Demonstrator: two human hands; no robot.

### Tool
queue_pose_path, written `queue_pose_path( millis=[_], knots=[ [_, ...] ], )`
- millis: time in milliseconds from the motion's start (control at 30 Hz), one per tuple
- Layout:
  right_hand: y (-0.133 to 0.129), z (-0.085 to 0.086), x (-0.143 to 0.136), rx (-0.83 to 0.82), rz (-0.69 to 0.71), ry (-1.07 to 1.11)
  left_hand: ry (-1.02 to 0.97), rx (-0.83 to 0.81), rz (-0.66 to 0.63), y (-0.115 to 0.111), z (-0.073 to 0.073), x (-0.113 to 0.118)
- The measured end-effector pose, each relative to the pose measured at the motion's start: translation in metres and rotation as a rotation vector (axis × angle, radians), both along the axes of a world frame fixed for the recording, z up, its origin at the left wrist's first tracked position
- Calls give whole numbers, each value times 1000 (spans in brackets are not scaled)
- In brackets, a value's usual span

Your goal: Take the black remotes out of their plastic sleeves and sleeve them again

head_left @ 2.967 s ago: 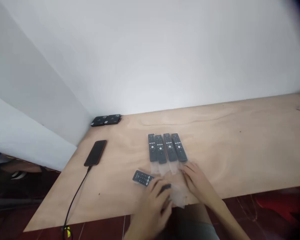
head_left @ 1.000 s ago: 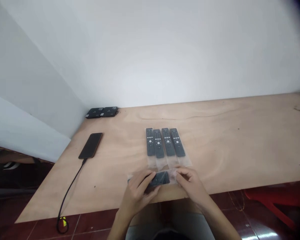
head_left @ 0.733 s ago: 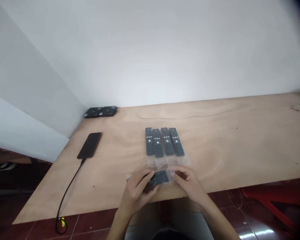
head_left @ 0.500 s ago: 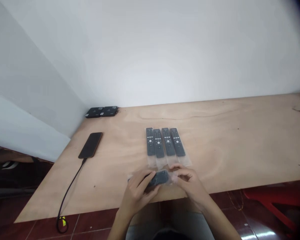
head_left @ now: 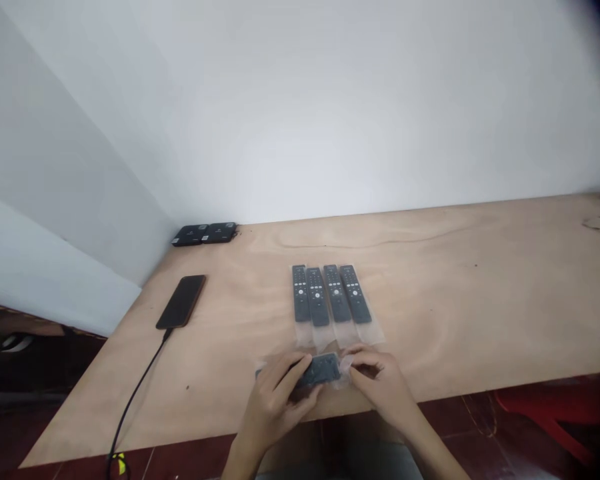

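Near the table's front edge, a dark remote in a clear plastic sleeve (head_left: 324,369) lies sideways, tilted slightly. My left hand (head_left: 280,393) is closed around its left and middle part, fingers above and thumb below. The fingers of my right hand (head_left: 377,380) pinch the loose plastic at the sleeve's right end. Just beyond my hands, several dark remotes lie side by side, each in a clear sleeve, from the leftmost (head_left: 301,297) to the rightmost (head_left: 355,297). Their empty sleeve ends point toward me.
On the wooden table (head_left: 445,307), a phone (head_left: 182,302) lies at the left with a black cable (head_left: 139,390) running over the front edge. Two black boxes (head_left: 205,234) sit at the back left by the wall. A red chair (head_left: 545,413) stands below right.
The whole scene has shifted slightly down in view. Both hands keep their hold on the sleeved remote, and its right end shows a little more clearly.
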State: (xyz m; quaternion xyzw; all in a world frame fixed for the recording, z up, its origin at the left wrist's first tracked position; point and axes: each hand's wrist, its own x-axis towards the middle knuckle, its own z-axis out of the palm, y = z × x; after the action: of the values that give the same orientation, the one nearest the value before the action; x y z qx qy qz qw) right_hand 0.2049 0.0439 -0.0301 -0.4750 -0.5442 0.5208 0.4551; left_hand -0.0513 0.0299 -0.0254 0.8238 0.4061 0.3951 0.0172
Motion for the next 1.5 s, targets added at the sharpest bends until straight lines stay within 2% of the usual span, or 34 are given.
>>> queue_pose_path(
  millis=[200,400,600,900,1133,1267,1500],
  knots=[
    [0,1,-3,-48,29,-27,-22,5,-6,0,2,1],
    [1,13,-8,-57,88,-103,-52,-59,-62,0,1,2],
    [2,21,1,-117,113,-117,-8,-96,-66,3,2,-1],
    [3,9,4,-84,9,-147,-17,-76,-69,3,0,-1],
    [0,13,1,-57,112,-140,-25,-77,-58,2,2,2],
    [-1,18,2,-99,119,-143,-7,-130,-90,5,3,-4],
    [4,25,22,-122,132,-94,57,-179,-136,10,1,-19]
  ],
)
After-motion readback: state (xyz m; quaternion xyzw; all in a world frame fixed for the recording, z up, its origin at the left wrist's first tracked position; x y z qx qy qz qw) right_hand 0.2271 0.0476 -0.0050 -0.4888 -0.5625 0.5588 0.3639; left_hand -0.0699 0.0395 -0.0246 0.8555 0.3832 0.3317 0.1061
